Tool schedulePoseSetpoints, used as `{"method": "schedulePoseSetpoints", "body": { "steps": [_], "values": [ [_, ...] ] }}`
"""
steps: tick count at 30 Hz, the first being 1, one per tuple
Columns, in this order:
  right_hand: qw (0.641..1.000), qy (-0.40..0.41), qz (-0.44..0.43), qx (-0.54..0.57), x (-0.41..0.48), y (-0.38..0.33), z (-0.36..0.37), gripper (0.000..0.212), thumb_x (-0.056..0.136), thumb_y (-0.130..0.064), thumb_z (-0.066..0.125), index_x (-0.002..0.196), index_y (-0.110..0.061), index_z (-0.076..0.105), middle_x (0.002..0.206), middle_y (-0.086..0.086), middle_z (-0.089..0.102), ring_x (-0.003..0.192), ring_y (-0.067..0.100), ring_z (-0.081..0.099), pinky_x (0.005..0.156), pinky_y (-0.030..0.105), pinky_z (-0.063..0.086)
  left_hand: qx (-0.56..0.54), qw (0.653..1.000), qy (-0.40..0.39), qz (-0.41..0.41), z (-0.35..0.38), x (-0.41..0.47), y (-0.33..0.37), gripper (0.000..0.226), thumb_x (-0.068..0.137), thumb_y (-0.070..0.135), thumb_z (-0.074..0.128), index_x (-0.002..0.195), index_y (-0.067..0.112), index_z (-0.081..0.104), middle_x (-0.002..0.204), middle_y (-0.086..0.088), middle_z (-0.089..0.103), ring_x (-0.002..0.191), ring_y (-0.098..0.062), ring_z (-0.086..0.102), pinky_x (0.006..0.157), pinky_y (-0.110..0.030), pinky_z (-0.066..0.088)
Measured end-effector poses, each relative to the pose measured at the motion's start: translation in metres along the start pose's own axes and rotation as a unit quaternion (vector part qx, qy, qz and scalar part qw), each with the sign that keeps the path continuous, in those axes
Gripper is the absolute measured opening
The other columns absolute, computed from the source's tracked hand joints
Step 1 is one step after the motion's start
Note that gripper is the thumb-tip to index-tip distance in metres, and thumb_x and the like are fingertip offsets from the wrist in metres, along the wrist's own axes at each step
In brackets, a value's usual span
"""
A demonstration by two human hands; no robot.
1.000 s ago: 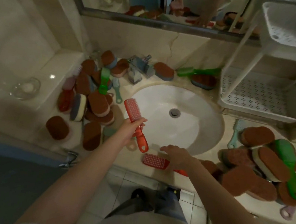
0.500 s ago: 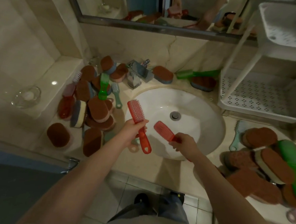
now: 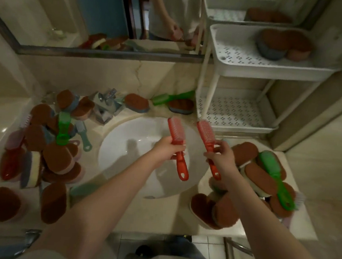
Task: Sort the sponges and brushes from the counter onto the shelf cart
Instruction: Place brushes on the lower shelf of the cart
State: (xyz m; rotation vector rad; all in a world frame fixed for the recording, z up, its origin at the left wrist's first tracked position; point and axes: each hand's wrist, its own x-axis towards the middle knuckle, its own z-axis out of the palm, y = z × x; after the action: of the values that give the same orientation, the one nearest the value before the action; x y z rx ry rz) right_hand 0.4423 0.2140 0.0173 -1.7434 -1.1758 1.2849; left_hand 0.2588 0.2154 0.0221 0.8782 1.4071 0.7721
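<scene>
My left hand [image 3: 169, 149] grips a red scrub brush [image 3: 177, 135] by its handle, held over the white sink [image 3: 122, 145]. My right hand [image 3: 221, 155] grips a second red scrub brush [image 3: 206, 136], bristle head pointing toward the white shelf cart [image 3: 255, 72]. The cart stands at the right on the counter; its upper tray holds a few brown sponges [image 3: 278, 42], and its lower perforated tray [image 3: 232, 112] shows nothing on it. Piles of brown sponges [image 3: 56, 158] and a green brush [image 3: 63, 129] lie left of the sink.
More brown sponges [image 3: 259, 175] and a green brush [image 3: 276, 177] are heaped right of the sink. A faucet [image 3: 106, 102] stands behind the basin, with a sponge and green brush [image 3: 169, 97] along the wall. A mirror [image 3: 93, 17] hangs above. Floor tiles lie below.
Both hands have risen and moved right toward the cart. My right hand, which picked its red brush off the counter's front edge, now holds it upright beside the left one.
</scene>
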Motion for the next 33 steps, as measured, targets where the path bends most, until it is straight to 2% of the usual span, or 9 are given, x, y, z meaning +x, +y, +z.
{"method": "schedulePoseSetpoints", "body": {
  "steps": [3, 5, 9, 12, 16, 20, 23, 28, 33],
  "values": [
    [0.999, 0.048, 0.005, 0.001, 0.017, 0.0, -0.029, 0.04, 0.08, -0.004, 0.069, 0.113, -0.02, 0.053, 0.089, 0.007, 0.065, 0.066, 0.021, 0.063, 0.061, 0.032, 0.054, 0.039, 0.998, -0.041, 0.009, 0.029, 0.013, 0.019, 0.018, 0.087, 0.006, 0.062, 0.103, 0.013, 0.058, 0.093, -0.004, 0.064, 0.086, -0.02, 0.063, 0.073, -0.03, 0.054],
    [0.997, 0.075, 0.024, 0.007, 0.033, 0.002, -0.044, 0.042, 0.08, -0.006, 0.069, 0.117, -0.018, 0.053, 0.09, 0.011, 0.066, 0.066, 0.023, 0.063, 0.065, 0.039, 0.055, 0.064, 0.996, -0.062, 0.016, 0.049, 0.021, 0.031, 0.016, 0.087, 0.005, 0.06, 0.101, 0.012, 0.059, 0.087, -0.001, 0.063, 0.081, -0.016, 0.061, 0.068, -0.027, 0.052],
    [0.99, 0.132, 0.045, -0.028, 0.067, -0.001, -0.069, 0.049, 0.078, -0.011, 0.071, 0.121, -0.01, 0.047, 0.103, 0.012, 0.063, 0.09, 0.029, 0.062, 0.079, 0.04, 0.05, 0.094, 0.992, -0.081, 0.027, 0.084, 0.041, 0.049, 0.018, 0.084, 0.003, 0.062, 0.101, 0.01, 0.061, 0.082, 0.001, 0.062, 0.074, -0.011, 0.061, 0.062, -0.022, 0.051],
    [0.987, 0.133, 0.067, -0.056, 0.093, -0.009, -0.084, 0.051, 0.078, -0.016, 0.073, 0.119, -0.008, 0.043, 0.102, 0.008, 0.055, 0.094, 0.027, 0.056, 0.076, 0.035, 0.045, 0.106, 0.991, -0.077, 0.023, 0.101, 0.061, 0.059, 0.014, 0.083, 0.004, 0.064, 0.095, 0.011, 0.062, 0.087, -0.002, 0.064, 0.081, -0.015, 0.063, 0.07, -0.027, 0.054],
    [0.987, 0.117, 0.086, -0.07, 0.124, -0.02, -0.093, 0.042, 0.077, -0.021, 0.072, 0.104, -0.014, 0.041, 0.105, 0.014, 0.061, 0.093, 0.033, 0.064, 0.08, 0.046, 0.055, 0.08, 0.996, -0.045, 0.006, 0.111, 0.082, 0.068, 0.015, 0.084, 0.003, 0.064, 0.085, 0.018, 0.06, 0.092, -0.004, 0.065, 0.087, -0.019, 0.063, 0.076, -0.031, 0.055],
    [0.978, 0.104, 0.058, -0.169, 0.137, -0.025, -0.1, 0.069, 0.073, -0.044, 0.076, 0.12, -0.005, 0.045, 0.111, 0.013, 0.059, 0.107, 0.032, 0.058, 0.076, 0.031, 0.042, 0.063, 0.998, -0.009, 0.008, 0.112, 0.094, 0.069, 0.013, 0.084, 0.002, 0.064, 0.091, 0.013, 0.061, 0.092, -0.005, 0.065, 0.082, -0.017, 0.063, 0.07, -0.028, 0.055],
    [0.974, 0.109, 0.046, -0.194, 0.136, -0.023, -0.102, 0.071, 0.077, -0.049, 0.07, 0.123, -0.002, 0.043, 0.117, 0.013, 0.059, 0.109, 0.032, 0.057, 0.076, 0.031, 0.04, 0.053, 0.999, 0.004, 0.009, 0.111, 0.098, 0.066, 0.015, 0.084, 0.004, 0.064, 0.091, 0.017, 0.061, 0.104, -0.009, 0.065, 0.093, -0.023, 0.064, 0.068, -0.028, 0.054],
    [0.978, 0.163, 0.085, -0.097, 0.117, -0.01, -0.108, 0.068, 0.083, -0.057, 0.059, 0.126, -0.007, 0.043, 0.12, 0.014, 0.059, 0.103, 0.034, 0.061, 0.086, 0.042, 0.052, 0.052, 0.999, 0.004, -0.001, 0.111, 0.098, 0.062, 0.015, 0.085, 0.005, 0.064, 0.096, 0.015, 0.061, 0.103, -0.008, 0.064, 0.095, -0.023, 0.063, 0.068, -0.029, 0.054],
    [0.975, 0.105, 0.162, 0.11, 0.079, 0.012, -0.107, 0.052, 0.085, -0.054, 0.06, 0.107, -0.008, 0.053, 0.084, 0.005, 0.064, 0.069, 0.019, 0.064, 0.061, 0.031, 0.056, 0.033, 0.999, -0.008, -0.007, 0.11, 0.094, 0.057, 0.014, 0.084, 0.002, 0.063, 0.091, 0.014, 0.061, 0.096, -0.011, 0.063, 0.087, -0.023, 0.062, 0.068, -0.032, 0.055]
  ]
}}
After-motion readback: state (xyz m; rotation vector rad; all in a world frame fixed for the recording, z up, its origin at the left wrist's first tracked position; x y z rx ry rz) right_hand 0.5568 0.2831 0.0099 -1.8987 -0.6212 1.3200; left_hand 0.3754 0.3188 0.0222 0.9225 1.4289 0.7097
